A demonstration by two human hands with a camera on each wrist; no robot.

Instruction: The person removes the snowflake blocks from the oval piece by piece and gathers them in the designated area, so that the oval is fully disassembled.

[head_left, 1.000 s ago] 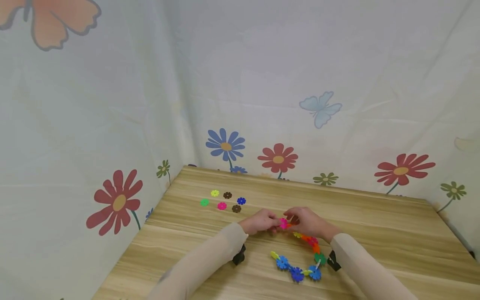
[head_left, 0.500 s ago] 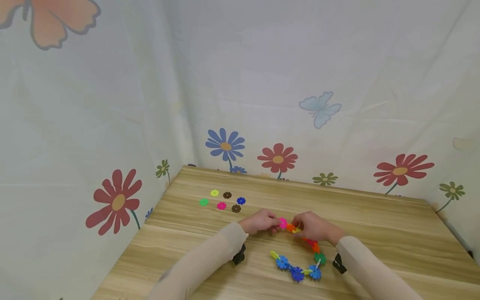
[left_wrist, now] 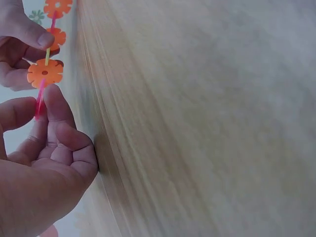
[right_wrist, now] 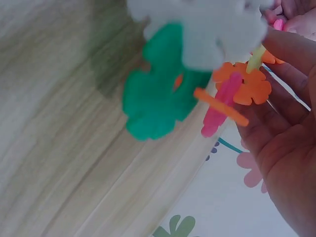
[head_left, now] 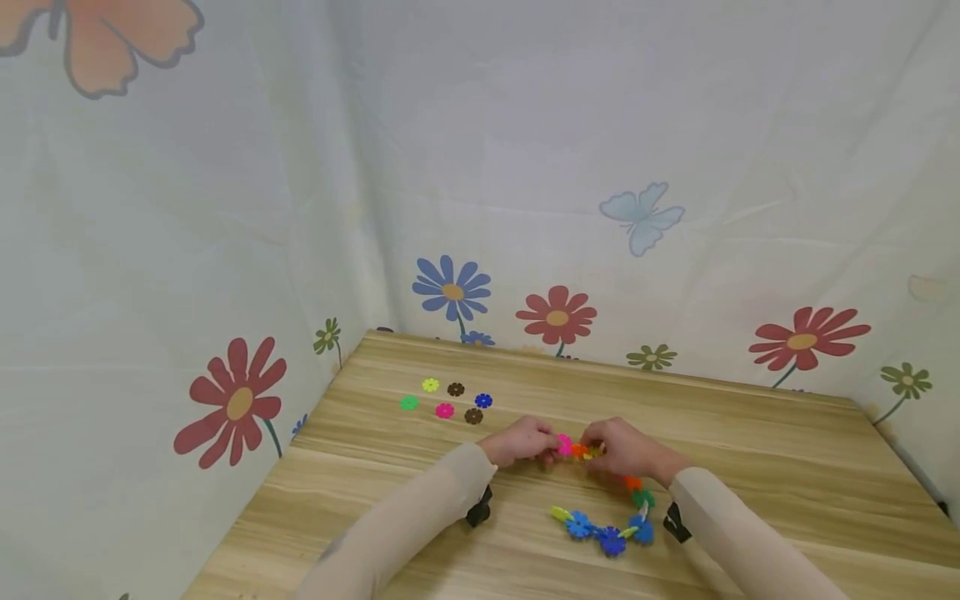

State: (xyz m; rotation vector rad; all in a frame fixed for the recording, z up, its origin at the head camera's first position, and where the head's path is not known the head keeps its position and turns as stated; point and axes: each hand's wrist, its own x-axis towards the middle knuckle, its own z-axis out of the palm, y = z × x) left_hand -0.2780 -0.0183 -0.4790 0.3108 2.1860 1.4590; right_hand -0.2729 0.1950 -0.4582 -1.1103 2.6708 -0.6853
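A chain of flower-shaped plastic discs curves over the table, its near end with a blue disc (head_left: pixel 612 541) lying on the wood. My left hand (head_left: pixel 522 442) pinches the pink disc (head_left: pixel 565 444) at the chain's far end between thumb and fingers. Beside that disc comes an orange disc (left_wrist: pixel 45 73), then a yellow one seen edge-on. My right hand (head_left: pixel 626 450) pinches the chain around the yellow disc and the neighbouring orange disc (right_wrist: pixel 243 84). From it hang a pink, an orange, a green disc (right_wrist: pixel 155 89) and a blurred white disc (right_wrist: pixel 207 29).
Several loose flower discs lie at the table's back left, among them a green disc (head_left: pixel 408 402), a pink disc (head_left: pixel 445 411) and a brown disc (head_left: pixel 473 416). The wooden table (head_left: pixel 360 467) meets a flower-printed curtain (head_left: pixel 675 275) behind.
My right hand has shifted right from beside the pink disc to the orange and yellow discs. The chain's lower part has slid a little right. My left hand stays put, pinching the pink disc.
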